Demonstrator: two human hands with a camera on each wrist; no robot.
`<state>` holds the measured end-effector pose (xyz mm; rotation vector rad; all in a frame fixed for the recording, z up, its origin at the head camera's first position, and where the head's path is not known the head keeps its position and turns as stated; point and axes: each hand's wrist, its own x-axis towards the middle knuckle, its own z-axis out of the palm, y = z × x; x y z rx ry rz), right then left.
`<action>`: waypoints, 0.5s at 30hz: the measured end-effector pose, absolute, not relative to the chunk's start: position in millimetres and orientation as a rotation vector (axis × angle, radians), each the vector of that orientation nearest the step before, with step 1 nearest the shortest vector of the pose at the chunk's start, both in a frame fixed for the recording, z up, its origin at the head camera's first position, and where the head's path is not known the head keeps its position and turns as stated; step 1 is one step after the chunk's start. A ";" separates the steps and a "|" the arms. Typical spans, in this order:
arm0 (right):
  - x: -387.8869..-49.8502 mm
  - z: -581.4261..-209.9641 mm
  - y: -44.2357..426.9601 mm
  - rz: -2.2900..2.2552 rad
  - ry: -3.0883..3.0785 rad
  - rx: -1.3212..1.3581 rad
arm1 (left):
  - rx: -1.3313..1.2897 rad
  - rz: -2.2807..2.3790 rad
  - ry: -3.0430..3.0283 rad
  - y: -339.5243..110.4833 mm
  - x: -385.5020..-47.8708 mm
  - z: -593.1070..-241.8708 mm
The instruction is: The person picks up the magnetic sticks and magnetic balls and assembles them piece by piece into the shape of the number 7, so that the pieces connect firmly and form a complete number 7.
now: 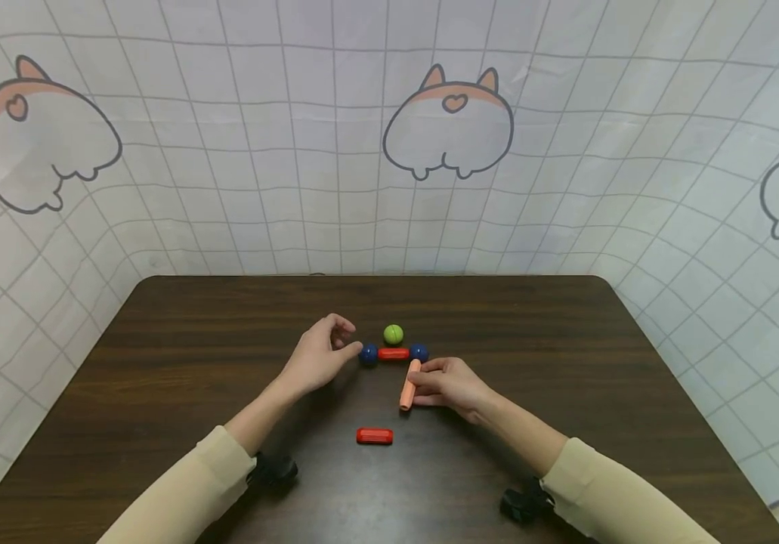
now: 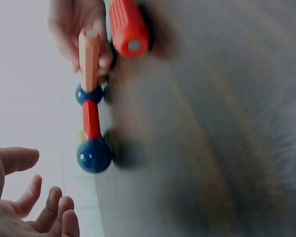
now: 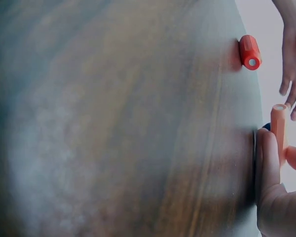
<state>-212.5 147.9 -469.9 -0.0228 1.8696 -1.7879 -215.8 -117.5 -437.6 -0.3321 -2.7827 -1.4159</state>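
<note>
A red magnetic rod (image 1: 394, 353) joins two dark blue balls, a left one (image 1: 369, 354) and a right one (image 1: 419, 353). Between thumb and fingers, my right hand (image 1: 455, 387) pinches a peach-orange magnetic rod (image 1: 409, 387). That rod's far end is at the right blue ball; contact cannot be made out for sure. My left hand (image 1: 317, 355) holds nothing, its thumb and fingers spread loosely beside the left blue ball. In the left wrist view a gap shows between the left hand (image 2: 29, 202) and the nearer blue ball (image 2: 94, 155).
A yellow-green ball (image 1: 393, 335) sits just behind the joined pieces. Nearer me, a loose red rod (image 1: 374, 436) lies on the dark wooden table (image 1: 178, 363). A white grid-patterned cloth (image 1: 307, 151) hangs behind and at both sides.
</note>
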 end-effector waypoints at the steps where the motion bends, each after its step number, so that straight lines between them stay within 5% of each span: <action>1: -212.5 -469.8 148.1 -1.788 1.871 -0.021 | -0.350 -1.404 -2.785 -116.9 -212.6 -437.5; 15: -212.5 -470.3 147.8 -1.796 1.860 -0.037 | -0.708 -1.336 -3.012 -109.5 -175.6 -444.6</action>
